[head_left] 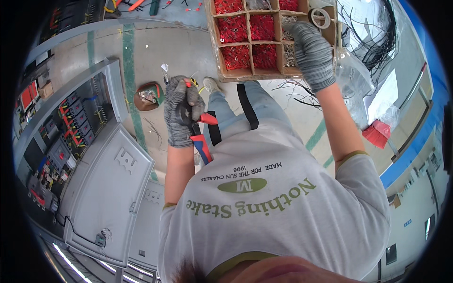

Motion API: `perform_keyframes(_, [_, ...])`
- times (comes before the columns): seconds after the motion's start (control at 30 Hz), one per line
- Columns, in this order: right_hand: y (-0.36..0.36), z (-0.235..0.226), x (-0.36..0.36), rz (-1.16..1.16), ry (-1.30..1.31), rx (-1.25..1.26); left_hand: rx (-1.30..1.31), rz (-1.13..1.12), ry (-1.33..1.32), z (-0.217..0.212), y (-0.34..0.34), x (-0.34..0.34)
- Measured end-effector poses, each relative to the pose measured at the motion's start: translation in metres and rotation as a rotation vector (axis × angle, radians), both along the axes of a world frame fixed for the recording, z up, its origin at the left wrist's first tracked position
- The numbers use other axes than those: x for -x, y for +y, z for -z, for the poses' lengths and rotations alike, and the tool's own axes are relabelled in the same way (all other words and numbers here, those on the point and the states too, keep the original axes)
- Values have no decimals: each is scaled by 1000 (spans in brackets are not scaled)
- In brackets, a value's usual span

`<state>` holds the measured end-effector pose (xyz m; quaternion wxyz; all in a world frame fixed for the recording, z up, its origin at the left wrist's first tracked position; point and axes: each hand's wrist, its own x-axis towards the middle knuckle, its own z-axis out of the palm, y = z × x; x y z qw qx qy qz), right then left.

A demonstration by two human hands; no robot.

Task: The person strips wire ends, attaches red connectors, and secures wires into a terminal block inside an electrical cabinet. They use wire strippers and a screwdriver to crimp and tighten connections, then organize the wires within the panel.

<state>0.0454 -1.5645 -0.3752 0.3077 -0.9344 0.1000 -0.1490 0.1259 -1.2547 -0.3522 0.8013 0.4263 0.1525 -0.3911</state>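
My left hand [181, 106], in a grey striped knit glove, is closed around crimping pliers [202, 147] with red-and-blue handles. The handles point back toward my shirt, and a tiny red piece [188, 83] shows at the fingertips. At the upper right, my gloved right hand [311, 54] reaches over a divided cardboard box [276, 74]. Its fingers are bent together above a compartment of bare silver terminals [289, 55]; whatever they pinch is hidden. Neighbouring compartments hold red terminals [236, 57].
A roll of tape [322, 18] rests on the box's right side. Black wires [380, 49] and plastic bags lie beyond it. An open electrical cabinet [78, 115] stands left, near a small bin [147, 96] on the floor. A red brush [377, 134] is at right.
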Motion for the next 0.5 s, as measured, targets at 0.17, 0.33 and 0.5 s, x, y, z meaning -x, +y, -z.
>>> perform_keyframes(0.17, [88,7,20,-159,69,-514,61,5,-42,0,-3,-2])
perform_keyframes(0.33, [152,-1,46,-463,581,-801,110,52,-43,-1,-6,2])
perform_keyframes(0.5, [155,2,48,-496,509,-701,211,36,8,0,-2,6])
